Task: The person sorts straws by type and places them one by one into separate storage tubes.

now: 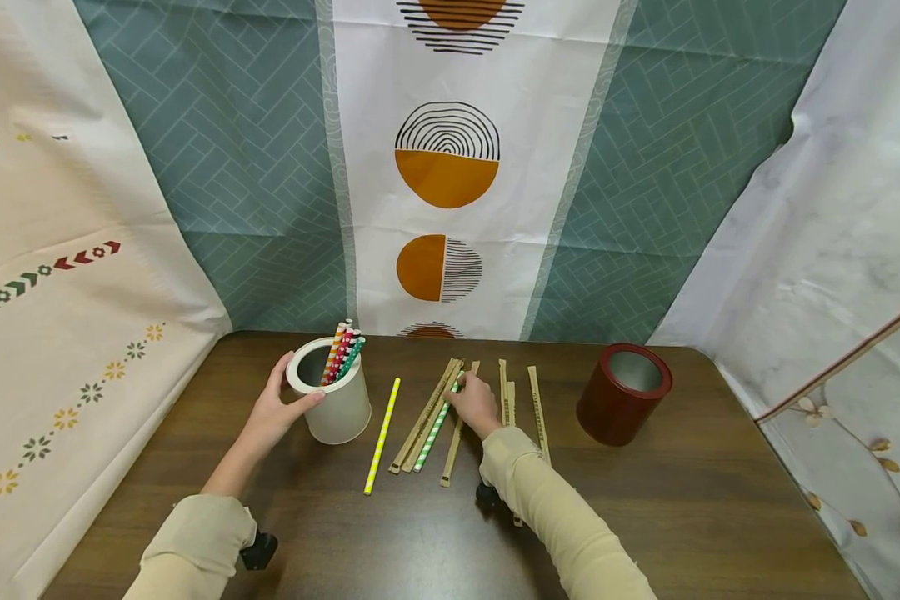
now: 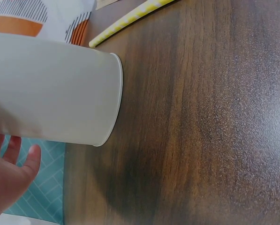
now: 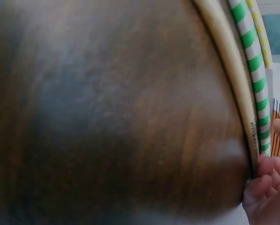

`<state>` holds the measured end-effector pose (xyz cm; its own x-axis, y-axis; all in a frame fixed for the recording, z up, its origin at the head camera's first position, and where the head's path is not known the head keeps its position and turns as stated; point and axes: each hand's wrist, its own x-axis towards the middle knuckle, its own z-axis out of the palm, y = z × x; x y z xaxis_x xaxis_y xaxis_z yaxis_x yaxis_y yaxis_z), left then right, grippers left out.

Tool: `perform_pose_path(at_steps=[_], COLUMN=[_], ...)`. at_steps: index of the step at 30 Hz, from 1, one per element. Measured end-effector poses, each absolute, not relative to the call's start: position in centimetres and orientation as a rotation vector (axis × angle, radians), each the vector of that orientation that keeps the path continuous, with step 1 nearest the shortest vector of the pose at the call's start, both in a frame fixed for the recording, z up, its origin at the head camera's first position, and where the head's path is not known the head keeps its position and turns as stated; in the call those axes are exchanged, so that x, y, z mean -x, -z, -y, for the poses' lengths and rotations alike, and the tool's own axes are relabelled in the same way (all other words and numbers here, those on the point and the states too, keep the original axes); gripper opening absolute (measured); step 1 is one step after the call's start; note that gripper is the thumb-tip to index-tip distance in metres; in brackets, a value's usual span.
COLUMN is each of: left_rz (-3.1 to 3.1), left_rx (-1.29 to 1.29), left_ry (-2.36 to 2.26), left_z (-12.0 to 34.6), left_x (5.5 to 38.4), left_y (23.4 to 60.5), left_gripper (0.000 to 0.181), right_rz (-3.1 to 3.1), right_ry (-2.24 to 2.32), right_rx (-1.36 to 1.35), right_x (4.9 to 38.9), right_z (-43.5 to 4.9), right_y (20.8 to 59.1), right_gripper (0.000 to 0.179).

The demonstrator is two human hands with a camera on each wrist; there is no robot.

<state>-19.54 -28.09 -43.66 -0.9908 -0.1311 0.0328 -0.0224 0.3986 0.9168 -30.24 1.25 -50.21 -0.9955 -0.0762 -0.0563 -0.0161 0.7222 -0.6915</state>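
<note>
Picking up the green straw (image 1: 432, 437) appears to be the step in hand. In the head view, this straw lies on the table (image 1: 420, 542) among paper packets (image 1: 423, 415), with the yellow straw (image 1: 382, 436) apart to the left and the red can (image 1: 607, 412) well apart to the right. The right hand (image 1: 477, 406) reaches down over the straw's far half, fingers bent toward it. The left hand (image 1: 273, 408) grips the white can (image 1: 337, 417), thumb along the near side by the rim, fingers around the left side; patterned straws (image 1: 339, 358) lean inside. In the left wrist view, bent fingertips meet the wall of the white can; the thumb's contact cannot be told from this angle. In the right wrist view, fingers curl at the green straw, beside a packet, and the thumb shows apart from the fingertips; whether the pinch is complete cannot be told. The next move probably calls for pressing thumb and fingers together on the green straw alone, then lifting it clear of the adjacent packets.
</note>
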Motion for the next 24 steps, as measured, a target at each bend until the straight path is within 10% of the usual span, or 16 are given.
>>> perform_pose_path(at_steps=[24], left_rz=[2.538], left_rx=[-0.141], left_ry=[1.668], left_z=[28.1], left_x=[19.5], left_y=[43.7], left_gripper=[0.088], right_rz=[-2.766], right_ry=[0.984], right_rx=[0.143], right_x=[29.9], right_z=[-2.8], right_y=[49.0], right_gripper=[0.033])
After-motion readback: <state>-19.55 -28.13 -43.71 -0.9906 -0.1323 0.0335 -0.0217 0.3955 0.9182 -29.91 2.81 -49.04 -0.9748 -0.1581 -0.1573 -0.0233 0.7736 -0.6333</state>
